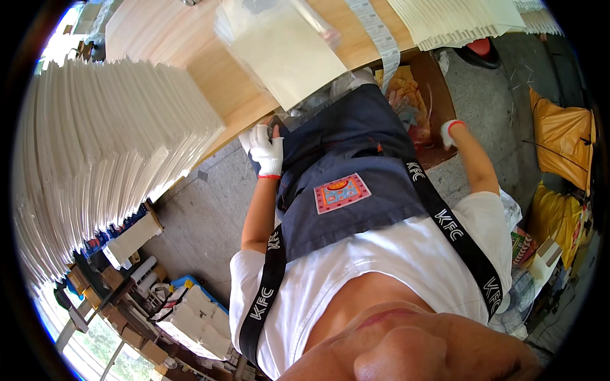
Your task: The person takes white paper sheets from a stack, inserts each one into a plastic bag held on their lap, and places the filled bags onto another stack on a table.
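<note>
Clearly, the flat packet (pixel 289 63) is plain and pale cream, roughly rectangular, with crisp straight edges at its near end. Clear plastic (pixel 238 44) shows along its sides, crinkled and shiny; the far end is blurred. It lies slantwise on the wooden table (pixel 206 70), its near end reaching the table's rim, between a tall stack of white envelopes (pixel 108 146) and a curling strip of pale labels (pixel 378 38).

From the left hand (pixel 265 151), gloved in white with a red cuff, the packet's near corner is just beyond the fingers (pixel 259 134). They are partly spread, the thumb apart, beside the dark apron (pixel 343 140); whether they grip anything, I cannot tell. Well apart from the packet, the similarly gloved right hand (pixel 449 133) is at the side of a brown carton (pixel 440 95) holding crumpled orange packaging (pixel 403 82). Its fingers are mostly hidden, so their opening and any hold cannot be told.
</note>
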The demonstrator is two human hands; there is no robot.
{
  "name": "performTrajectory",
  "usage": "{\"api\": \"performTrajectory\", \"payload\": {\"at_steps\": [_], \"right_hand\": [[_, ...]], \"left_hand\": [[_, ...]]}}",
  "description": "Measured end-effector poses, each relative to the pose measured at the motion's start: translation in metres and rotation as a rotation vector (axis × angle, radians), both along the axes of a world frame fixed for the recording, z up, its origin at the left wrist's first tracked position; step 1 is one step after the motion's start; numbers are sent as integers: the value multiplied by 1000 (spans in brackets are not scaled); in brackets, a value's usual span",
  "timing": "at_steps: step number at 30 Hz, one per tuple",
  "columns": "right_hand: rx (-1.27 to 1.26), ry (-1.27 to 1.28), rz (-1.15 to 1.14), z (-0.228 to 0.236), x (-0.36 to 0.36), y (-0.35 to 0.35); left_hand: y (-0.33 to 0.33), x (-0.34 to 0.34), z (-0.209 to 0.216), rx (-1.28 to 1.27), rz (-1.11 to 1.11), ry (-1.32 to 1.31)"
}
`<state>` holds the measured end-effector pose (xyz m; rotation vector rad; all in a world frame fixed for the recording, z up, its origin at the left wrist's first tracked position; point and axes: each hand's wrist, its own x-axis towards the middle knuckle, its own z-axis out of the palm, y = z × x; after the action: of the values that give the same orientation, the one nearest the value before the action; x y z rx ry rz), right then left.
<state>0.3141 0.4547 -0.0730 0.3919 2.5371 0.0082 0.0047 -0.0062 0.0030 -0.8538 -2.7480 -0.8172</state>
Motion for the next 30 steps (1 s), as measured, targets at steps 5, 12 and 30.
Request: {"api": "performTrajectory", "payload": {"at_steps": [5, 12, 30], "right_hand": [[-270, 660, -117, 97, -155, -86], [-420, 1201, 387, 71, -243, -131], [-359, 1095, -958, -20, -158, -78]], "left_hand": [[27, -13, 18, -54, -301, 457], [25, -20, 5, 126, -411, 210], [52, 38, -76, 1284, 630, -1769]]}}
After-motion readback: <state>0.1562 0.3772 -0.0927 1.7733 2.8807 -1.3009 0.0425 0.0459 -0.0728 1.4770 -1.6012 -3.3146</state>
